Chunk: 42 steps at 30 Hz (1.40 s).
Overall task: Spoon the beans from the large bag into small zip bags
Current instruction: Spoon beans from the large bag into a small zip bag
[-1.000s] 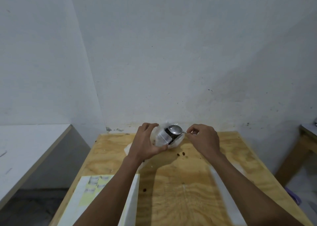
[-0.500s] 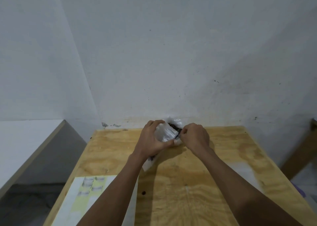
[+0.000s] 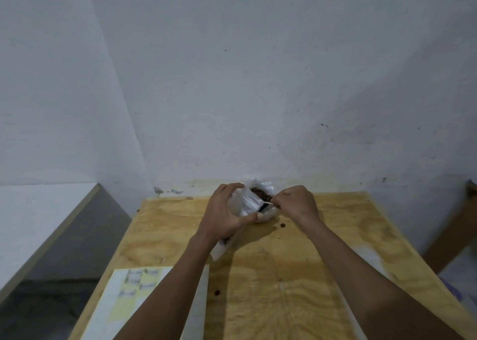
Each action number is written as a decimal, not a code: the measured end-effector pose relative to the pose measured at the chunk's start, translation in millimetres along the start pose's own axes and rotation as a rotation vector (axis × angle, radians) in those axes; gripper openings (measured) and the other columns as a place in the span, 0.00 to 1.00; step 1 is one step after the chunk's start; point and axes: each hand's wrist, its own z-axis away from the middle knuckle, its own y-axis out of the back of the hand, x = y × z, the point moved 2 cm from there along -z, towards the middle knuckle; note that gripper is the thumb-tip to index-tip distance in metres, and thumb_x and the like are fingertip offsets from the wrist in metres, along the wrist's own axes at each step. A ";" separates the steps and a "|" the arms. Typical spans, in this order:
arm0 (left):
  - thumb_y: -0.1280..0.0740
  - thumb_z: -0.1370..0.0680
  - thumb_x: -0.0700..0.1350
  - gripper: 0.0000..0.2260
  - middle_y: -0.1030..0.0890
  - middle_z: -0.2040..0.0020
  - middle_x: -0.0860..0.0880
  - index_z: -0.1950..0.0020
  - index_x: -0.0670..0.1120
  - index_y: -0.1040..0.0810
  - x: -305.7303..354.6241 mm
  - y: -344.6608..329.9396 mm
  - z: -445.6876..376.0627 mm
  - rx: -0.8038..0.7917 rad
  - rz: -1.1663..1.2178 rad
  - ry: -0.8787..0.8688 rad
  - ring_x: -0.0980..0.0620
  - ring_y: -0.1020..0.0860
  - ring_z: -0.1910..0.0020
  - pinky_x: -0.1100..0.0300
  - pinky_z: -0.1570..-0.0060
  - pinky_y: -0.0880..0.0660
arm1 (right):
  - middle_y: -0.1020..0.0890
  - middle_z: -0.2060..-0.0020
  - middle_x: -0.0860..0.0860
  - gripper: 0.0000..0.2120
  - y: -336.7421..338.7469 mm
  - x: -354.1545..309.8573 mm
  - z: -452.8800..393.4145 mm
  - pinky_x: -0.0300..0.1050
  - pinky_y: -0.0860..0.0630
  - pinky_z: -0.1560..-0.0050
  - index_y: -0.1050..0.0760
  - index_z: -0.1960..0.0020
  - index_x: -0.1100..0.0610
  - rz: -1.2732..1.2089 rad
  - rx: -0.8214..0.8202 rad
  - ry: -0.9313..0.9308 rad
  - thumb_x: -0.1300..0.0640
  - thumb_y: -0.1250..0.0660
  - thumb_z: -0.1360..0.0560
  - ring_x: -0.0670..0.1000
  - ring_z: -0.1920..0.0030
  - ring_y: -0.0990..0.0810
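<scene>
Both grips still closed: L hand (image 3: 227, 212) on zip bag (image 3: 246, 202), R hand (image 3: 296, 203) now dipping spoon (image 3: 267, 203) inside.

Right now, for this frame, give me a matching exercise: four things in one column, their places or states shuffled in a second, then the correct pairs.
Things:
1. small zip bag
2. large bag
3. sheet of labels
4. loose bean

Places or states:
A. lying alone on the plywood table, below the right hand
B. held in the left hand
C. at the near left of the table
D. open against the wall, beans showing

Pairs: 1-B, 2-D, 3-C, 4-A
</scene>
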 end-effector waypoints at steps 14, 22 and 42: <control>0.26 0.38 0.73 0.41 0.25 0.39 0.54 0.31 0.53 0.25 11.7 14.6 7.4 -0.047 -0.106 0.028 0.54 0.26 0.39 0.59 0.44 0.29 | 0.15 0.58 0.60 0.13 40.7 -15.7 21.4 0.68 0.19 0.51 0.17 0.56 0.64 -0.023 0.001 0.161 0.56 0.30 0.35 0.65 0.51 0.16; 0.21 0.36 0.65 0.37 0.24 0.37 0.53 0.31 0.51 0.25 23.6 15.8 7.7 0.007 -0.110 -0.005 0.52 0.26 0.38 0.57 0.42 0.28 | 0.14 0.65 0.42 0.06 53.6 -14.1 47.2 0.44 0.18 0.61 0.12 0.60 0.49 -0.006 0.014 0.275 0.57 0.26 0.27 0.43 0.64 0.17; 0.24 0.37 0.70 0.40 0.24 0.37 0.54 0.30 0.51 0.25 15.4 16.4 11.0 0.089 -0.027 0.028 0.54 0.25 0.39 0.57 0.41 0.25 | 0.15 0.66 0.45 0.08 31.1 -8.0 34.4 0.46 0.22 0.66 0.14 0.61 0.53 -0.003 0.090 0.148 0.60 0.31 0.26 0.52 0.69 0.19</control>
